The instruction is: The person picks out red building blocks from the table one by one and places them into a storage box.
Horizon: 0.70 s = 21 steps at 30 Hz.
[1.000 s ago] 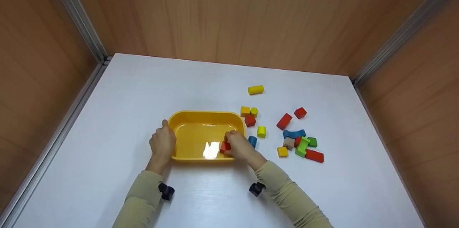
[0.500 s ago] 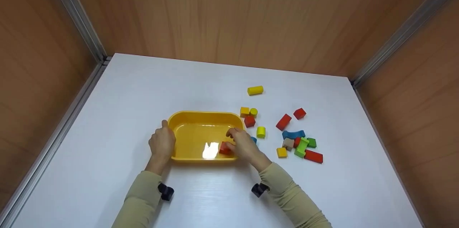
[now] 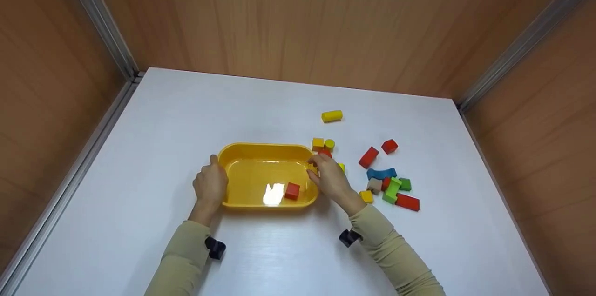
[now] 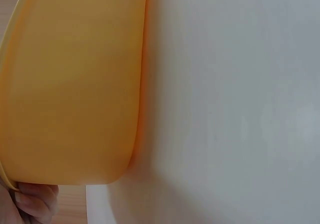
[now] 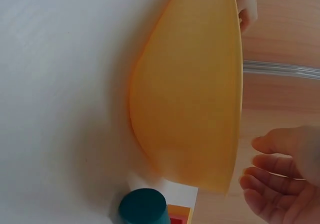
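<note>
A yellow plastic tray (image 3: pixel 253 175) lies on the white table, with a red cube (image 3: pixel 292 191) inside near its front right. My left hand (image 3: pixel 211 185) grips the tray's left rim; in the left wrist view its curled fingers (image 4: pixel 37 204) hold the rim at the lower corner. Over the tray's right rim hovers my right hand (image 3: pixel 329 178), fingers loosely bent and holding nothing, as the right wrist view of that hand (image 5: pixel 280 179) confirms. Under it, a red block (image 3: pixel 324 152) and a yellow cylinder (image 3: pixel 342 167) are partly hidden. A blue cylinder (image 5: pixel 142 206) stands beside the tray.
Behind the right hand sit a yellow cube (image 3: pixel 317 144), a small yellow cylinder (image 3: pixel 329 144) and a longer one further back. Several blocks lie to the right, among them a blue curved block (image 3: pixel 382 173) and a long red block (image 3: pixel 407 202). Wooden panels (image 3: pixel 288 21) border the table.
My right hand has let go of the red cube in the tray and moved right, up over the right rim. My left hand stays on the left rim.
</note>
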{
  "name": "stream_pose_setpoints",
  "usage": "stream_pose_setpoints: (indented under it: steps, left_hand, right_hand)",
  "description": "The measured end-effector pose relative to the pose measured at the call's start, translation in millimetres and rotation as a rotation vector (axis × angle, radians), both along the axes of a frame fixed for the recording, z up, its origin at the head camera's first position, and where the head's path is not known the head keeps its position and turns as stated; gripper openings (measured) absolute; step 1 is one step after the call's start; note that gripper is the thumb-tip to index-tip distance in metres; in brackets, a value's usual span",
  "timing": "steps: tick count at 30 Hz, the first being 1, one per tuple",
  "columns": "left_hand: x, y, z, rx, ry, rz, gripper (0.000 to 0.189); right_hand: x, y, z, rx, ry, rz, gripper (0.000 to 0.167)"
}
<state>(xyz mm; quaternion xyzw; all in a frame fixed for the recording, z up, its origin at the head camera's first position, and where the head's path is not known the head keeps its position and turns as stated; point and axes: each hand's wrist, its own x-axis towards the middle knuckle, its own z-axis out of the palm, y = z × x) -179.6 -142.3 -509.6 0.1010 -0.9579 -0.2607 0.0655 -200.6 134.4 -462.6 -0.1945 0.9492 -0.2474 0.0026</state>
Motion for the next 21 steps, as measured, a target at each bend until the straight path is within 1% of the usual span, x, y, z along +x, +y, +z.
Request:
stream_pose_setpoints:
  steps: [4, 7, 11, 17, 21]
  left_hand:
    - [0.1, 0.2, -0.6, -0.004, 0.008, 0.001, 0.022]
    - [0.2, 0.7, -1.0, -0.003, 0.003, 0.005, 0.02]
    - [0.1, 1.2, -1.1, 0.001, -0.014, 0.01, 0.021]
    - [0.0, 0.6, -0.9, -0.003, -0.025, 0.011, 0.024]
    - [-0.2, 0.6, -0.9, -0.009, -0.016, 0.01, 0.022]
  right_hand:
    - [-6.8, 10, 0.9, 0.007, 0.105, 0.002, 0.019]
    - [-11.8, 17, 0.3, -0.002, 0.126, -0.012, 0.017]
    - [-17.8, 24, -1.4, -0.006, 0.076, -0.059, 0.019]
    - [-28.1, 32, -6.9, 0.06, 0.017, -0.146, 0.026]
    - [-35.4, 35, -11.6, 0.088, -0.062, -0.195, 0.031]
